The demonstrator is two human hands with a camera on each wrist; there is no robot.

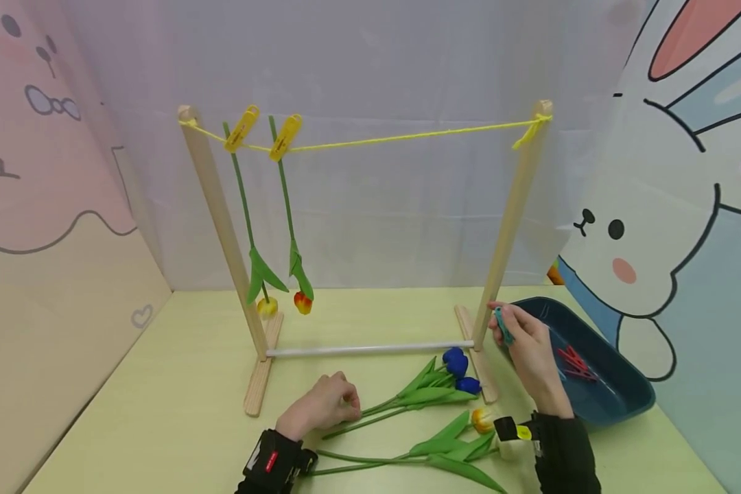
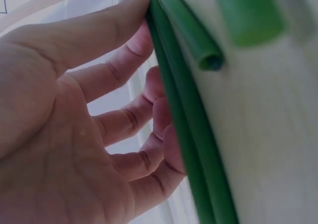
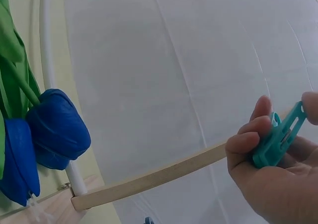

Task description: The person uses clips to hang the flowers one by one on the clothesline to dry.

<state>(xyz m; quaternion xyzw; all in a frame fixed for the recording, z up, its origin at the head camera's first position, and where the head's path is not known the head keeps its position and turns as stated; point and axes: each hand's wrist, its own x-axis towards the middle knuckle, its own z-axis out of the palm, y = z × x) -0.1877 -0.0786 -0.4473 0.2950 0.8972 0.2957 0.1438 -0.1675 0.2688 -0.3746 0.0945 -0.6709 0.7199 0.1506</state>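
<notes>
At the stem ends of the blue tulips (image 1: 455,362), my left hand (image 1: 326,406) pinches a green stem (image 2: 171,75) between thumb and index finger. In the left wrist view a second stem runs right beside it. My right hand (image 1: 531,350) holds a teal clothespin (image 3: 279,137) by the right post, above the bin's near side. Two yellow clothespins (image 1: 243,129) fasten a yellow tulip (image 1: 267,306) and a red-orange tulip (image 1: 303,302) head-down on the yellow string (image 1: 401,137). Yellow-orange tulips (image 1: 483,420) lie on the table in front, partly behind my right wrist.
A wooden frame with a left post (image 1: 222,226), a right post (image 1: 512,219) and a white crossbar (image 1: 370,350) stands on the table (image 1: 160,384). To the right is a dark blue bin (image 1: 624,405) with red clothespins (image 1: 575,363) inside.
</notes>
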